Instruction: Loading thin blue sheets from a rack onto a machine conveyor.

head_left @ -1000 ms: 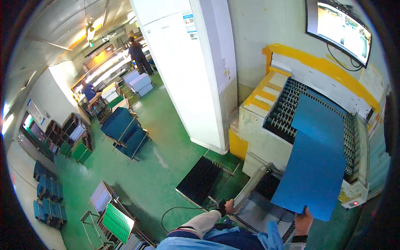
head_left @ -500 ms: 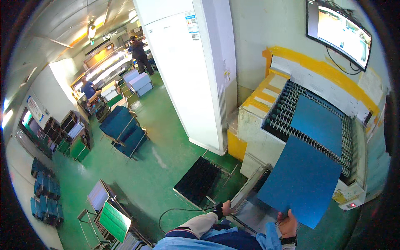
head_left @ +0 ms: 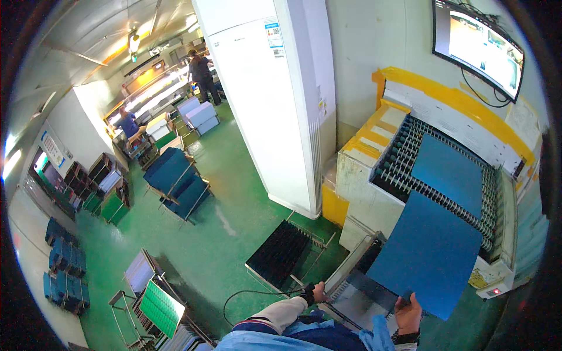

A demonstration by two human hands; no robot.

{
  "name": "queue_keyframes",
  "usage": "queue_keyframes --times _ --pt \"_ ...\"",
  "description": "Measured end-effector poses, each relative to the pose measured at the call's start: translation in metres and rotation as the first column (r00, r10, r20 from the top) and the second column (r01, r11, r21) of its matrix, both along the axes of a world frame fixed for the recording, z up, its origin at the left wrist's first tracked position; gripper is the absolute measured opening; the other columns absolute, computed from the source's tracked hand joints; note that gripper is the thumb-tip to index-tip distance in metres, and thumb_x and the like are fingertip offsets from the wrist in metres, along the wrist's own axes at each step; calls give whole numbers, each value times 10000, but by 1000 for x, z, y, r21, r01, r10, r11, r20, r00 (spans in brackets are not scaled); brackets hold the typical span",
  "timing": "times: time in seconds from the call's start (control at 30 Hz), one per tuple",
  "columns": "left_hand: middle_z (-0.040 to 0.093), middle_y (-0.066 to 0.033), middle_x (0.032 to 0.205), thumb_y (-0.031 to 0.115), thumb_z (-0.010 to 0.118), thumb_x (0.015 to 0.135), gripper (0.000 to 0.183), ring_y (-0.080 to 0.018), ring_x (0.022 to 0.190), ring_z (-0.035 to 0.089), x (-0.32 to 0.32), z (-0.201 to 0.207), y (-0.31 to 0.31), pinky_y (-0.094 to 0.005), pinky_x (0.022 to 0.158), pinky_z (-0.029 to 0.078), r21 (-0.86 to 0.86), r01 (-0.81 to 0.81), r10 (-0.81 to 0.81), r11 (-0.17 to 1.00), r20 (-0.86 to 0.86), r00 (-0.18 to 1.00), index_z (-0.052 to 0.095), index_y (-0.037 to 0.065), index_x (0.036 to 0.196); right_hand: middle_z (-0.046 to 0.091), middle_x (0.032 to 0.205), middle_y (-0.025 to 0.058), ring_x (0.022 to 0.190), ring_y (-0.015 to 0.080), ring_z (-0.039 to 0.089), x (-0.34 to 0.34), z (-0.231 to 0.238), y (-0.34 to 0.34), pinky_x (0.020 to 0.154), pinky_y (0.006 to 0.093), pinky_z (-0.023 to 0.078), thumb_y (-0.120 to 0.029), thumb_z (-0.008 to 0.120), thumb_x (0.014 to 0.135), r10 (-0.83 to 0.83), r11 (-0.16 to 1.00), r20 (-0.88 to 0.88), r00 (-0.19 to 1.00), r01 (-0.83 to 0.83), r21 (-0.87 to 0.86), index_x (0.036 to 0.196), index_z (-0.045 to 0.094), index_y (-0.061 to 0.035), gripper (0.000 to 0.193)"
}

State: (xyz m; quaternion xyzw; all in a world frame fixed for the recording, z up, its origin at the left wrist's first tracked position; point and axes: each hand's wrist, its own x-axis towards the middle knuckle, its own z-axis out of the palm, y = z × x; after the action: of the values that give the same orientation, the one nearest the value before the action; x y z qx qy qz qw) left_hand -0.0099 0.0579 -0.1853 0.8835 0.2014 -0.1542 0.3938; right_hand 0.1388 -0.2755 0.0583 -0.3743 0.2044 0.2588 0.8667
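A large flat blue panel [head_left: 426, 251] slopes down from the end of a roller conveyor [head_left: 404, 146]. My right hand [head_left: 408, 315] is closed on its near edge, thumb showing at the corner side. Beyond it, a second blue panel [head_left: 449, 172] lies flat on the rollers. My left hand [head_left: 318, 292] has its fingers closed on the left edge of a metal rack [head_left: 345, 279] just below the conveyor's end. The blue panel hides part of that rack, and the left fingertips are partly hidden.
A black slotted rack [head_left: 278, 254] lies on the green floor, left of the conveyor. A tall white cabinet [head_left: 263, 117] stands behind it. Racks with green panels [head_left: 167, 307] and blue panels [head_left: 172, 175] are at left. A screen [head_left: 483, 50] hangs upper right. Two people work far back.
The view has turned slightly. My right hand and the blue panel sit a little further right in the picture; both hands keep the same hold.
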Motion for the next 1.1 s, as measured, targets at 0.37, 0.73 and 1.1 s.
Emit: queue_keyframes --times 0.37,0.73,1.1 --pt "643 -285 989 312 641 787 445 -439 958 629 6 32 -18 -506 804 499 96 -158 167 983 -98 981 482 0 1062 675 841 61 751 213 659 8 6 5 653 328 561 -263 651 910 18 1000 1 1000 -18 -2 947 634 -104 164" --pt "651 -228 1031 414 780 675 627 -399 981 638 7 -32 -19 -481 831 504 123 -196 212 973 -131 969 482 33 1075 668 806 115 712 225 653 8 12 6 638 333 551 -265 632 925 -29 999 -111 993 33 33 925 635 -96 169" --pt "642 -197 909 346 842 692 630 -335 826 657 4 21 -2 -436 699 541 94 -33 36 995 -31 999 502 -28 1068 635 959 147 846 265 639 25 9 -6 763 378 548 -198 587 953 45 990 -93 995 -31 140 1017 565 -15 195"
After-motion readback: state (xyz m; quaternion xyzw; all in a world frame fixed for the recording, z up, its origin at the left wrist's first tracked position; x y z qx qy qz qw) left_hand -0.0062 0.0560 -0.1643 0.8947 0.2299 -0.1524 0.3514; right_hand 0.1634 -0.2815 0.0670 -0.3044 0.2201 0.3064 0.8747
